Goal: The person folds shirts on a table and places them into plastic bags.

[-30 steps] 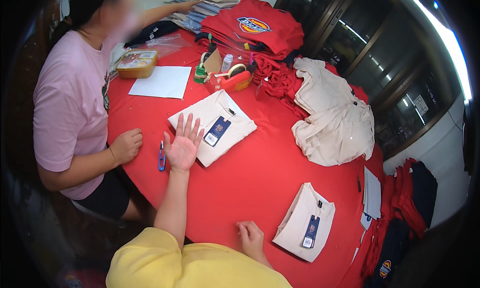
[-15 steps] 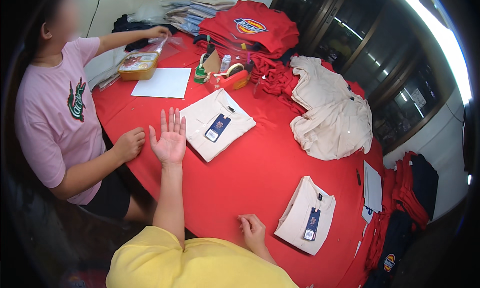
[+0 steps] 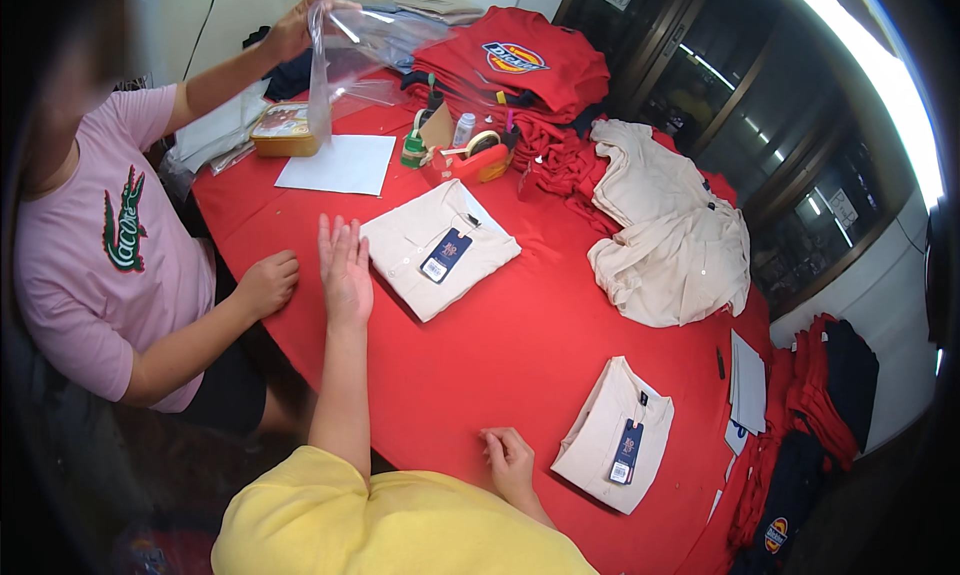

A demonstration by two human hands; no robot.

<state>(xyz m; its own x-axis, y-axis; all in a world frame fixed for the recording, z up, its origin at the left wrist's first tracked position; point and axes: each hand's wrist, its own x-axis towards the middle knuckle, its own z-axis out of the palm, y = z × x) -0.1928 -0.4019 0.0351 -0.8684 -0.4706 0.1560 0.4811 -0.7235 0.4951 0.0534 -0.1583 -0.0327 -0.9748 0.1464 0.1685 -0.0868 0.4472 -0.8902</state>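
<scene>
My left hand [image 3: 346, 273] is raised over the table's near-left side, palm showing and fingers stretched upward, with nothing in it. Just right of it lies a folded cream shirt [image 3: 410, 265] with a dark blue hang tag [image 3: 447, 256]. My right hand [image 3: 512, 465] rests by the table's near edge, empty, its fingers loosely bent with the thumb apart. A second folded cream shirt [image 3: 590, 453] with a dark blue tag [image 3: 626, 451] lies to its right, apart from the hand. Across to the left, a co-worker's hand [image 3: 298, 27] holds up a clear plastic bag [image 3: 319, 80].
The co-worker's other hand [image 3: 268, 283] rests on the red-covered table [image 3: 450, 375]. White card [image 3: 340, 165], a yellow tub [image 3: 283, 140] and a red tape dispenser [image 3: 468, 163] stand farther back. Cream shirts [image 3: 670, 265] and red garments [image 3: 545, 60] are heaped behind; white cards [image 3: 747, 380] lie right.
The co-worker's hand has lifted the clear plastic bag from the far left of the table and spread it in the air. My left hand has turned slightly; my right stays put.
</scene>
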